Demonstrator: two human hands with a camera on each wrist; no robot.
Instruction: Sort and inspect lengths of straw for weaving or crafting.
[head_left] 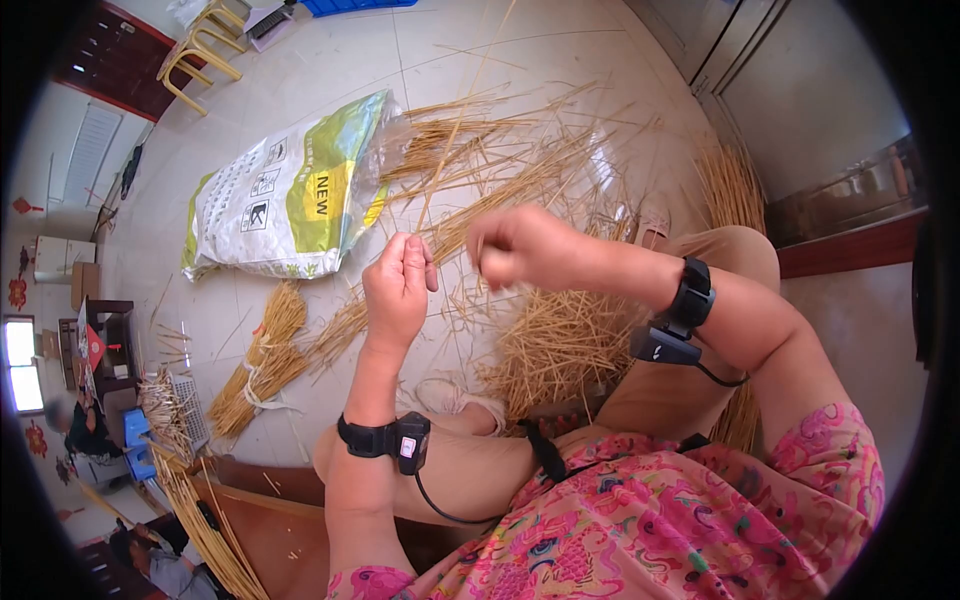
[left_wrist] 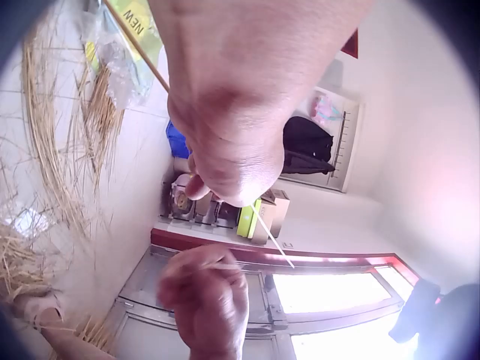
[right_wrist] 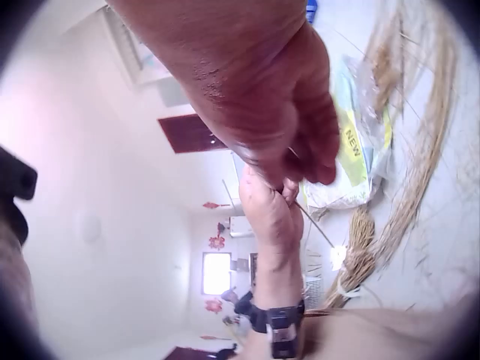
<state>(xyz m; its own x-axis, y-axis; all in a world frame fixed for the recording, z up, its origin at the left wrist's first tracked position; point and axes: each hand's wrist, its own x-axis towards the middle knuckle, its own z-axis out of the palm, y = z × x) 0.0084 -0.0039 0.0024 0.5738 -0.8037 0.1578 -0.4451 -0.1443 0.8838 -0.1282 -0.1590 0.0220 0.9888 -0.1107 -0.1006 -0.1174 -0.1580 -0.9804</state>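
My left hand [head_left: 397, 290] is raised over my lap, its fingers curled round a long, thin straw stalk [left_wrist: 136, 45]. One end of the stalk reaches far out over the floor in the head view. A thin pale end [left_wrist: 271, 236] sticks out from the other side of the fist in the left wrist view. Close beside it, my right hand [head_left: 525, 248] is blurred, with curled fingers; no stalk shows clearly in it. Below both hands, loose straw [head_left: 565, 350] lies heaped between my feet.
A white and green plastic sack [head_left: 265, 215] with straw at its mouth lies ahead. A tied straw bundle [head_left: 262, 350] is to the left; more straw [head_left: 730, 185] leans by the metal doors at the right. Stools [head_left: 205, 50] and other people are farther off.
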